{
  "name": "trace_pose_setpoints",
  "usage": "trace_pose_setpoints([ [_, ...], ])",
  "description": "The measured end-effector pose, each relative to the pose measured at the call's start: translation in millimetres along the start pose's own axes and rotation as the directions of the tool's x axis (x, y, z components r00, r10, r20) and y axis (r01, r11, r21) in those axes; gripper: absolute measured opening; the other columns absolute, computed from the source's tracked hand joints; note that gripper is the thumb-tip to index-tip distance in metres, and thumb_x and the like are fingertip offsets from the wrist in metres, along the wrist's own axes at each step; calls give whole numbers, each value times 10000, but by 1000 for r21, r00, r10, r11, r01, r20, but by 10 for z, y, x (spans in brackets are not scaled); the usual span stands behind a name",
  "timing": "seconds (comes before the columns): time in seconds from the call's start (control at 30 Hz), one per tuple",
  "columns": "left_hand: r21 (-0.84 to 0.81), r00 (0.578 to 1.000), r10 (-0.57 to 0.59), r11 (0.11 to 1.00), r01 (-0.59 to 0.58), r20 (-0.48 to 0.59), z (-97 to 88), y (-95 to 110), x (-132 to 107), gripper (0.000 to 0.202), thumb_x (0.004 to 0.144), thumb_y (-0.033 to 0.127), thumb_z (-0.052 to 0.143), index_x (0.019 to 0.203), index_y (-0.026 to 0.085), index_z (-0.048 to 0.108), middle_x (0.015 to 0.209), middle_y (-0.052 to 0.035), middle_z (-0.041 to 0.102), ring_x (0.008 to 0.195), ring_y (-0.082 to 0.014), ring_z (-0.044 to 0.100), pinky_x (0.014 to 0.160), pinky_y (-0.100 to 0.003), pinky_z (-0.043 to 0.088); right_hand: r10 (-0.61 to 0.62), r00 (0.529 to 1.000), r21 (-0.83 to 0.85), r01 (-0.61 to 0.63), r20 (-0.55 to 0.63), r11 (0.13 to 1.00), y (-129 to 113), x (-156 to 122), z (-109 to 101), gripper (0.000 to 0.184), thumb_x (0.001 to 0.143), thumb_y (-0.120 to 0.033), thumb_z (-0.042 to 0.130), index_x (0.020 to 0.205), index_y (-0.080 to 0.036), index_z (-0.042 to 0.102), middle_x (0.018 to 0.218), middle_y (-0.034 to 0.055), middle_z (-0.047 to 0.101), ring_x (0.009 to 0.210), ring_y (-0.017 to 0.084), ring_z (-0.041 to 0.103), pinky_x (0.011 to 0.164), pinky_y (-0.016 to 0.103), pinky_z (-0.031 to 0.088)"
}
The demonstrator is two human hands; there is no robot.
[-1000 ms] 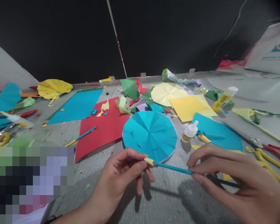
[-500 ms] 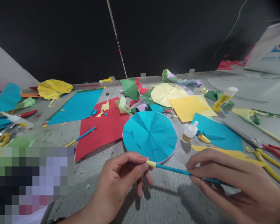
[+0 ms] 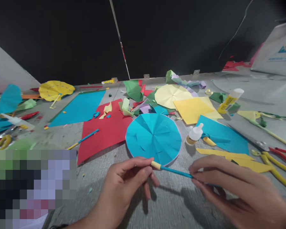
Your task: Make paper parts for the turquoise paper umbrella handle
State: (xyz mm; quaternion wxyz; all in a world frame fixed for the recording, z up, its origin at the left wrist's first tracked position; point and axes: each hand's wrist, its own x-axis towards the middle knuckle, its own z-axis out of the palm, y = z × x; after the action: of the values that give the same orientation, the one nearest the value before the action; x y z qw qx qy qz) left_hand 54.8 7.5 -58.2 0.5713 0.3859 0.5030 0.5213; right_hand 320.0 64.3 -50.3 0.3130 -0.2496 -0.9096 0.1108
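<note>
In the head view, the left hand (image 3: 124,184) is pinching a blue stick (image 3: 176,171) by its yellow tip (image 3: 156,165); the right hand (image 3: 243,184) is pinching the shaft, its fingers hiding the far end. Just beyond the left fingers, a blue disc (image 3: 154,136) is lying partly covered.

A single head camera looks forward and down over the grey surface (image 3: 170,216), facing a dark wall (image 3: 73,38). It sits close above the left hand (image 3: 127,184) and right hand (image 3: 235,184), the wall well back across the top.
</note>
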Motion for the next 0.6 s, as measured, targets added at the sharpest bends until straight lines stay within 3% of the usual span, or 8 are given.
trace_pose_setpoints([
  [0.1,-32,1000,0,999,-1,-27,-6,-17,10,129,857,238,813,963,179,856,701,-53,808,500,-105,668,555,-196,543,-11,999,-7,11,-42,1000,-40,-3,40,145,997,-117,602,1056,-216,689,1052,56,757,896,120,789,873,138,636],
  [0.37,-34,993,-1,999,-3,-114,32,-5,-1,113,811,260,843,834,152,817,648,-39,773,515,-120,642,557,-219,537,-8,1000,-118,11,20,993,3,-373,175,267,999,-134,622,1199,-261,745,1189,48,798,1020,205,803,905,244,671],
  [0.6,31,990,25,999,-21,-139,51,9,-43,82,824,235,823,796,158,816,669,-29,769,510,-124,655,552,-228,541,-29,999,-149,33,31,988,-35,-376,202,243,1052,-206,569,1204,-249,754,1195,60,802,950,210,817,850,260,690],
])
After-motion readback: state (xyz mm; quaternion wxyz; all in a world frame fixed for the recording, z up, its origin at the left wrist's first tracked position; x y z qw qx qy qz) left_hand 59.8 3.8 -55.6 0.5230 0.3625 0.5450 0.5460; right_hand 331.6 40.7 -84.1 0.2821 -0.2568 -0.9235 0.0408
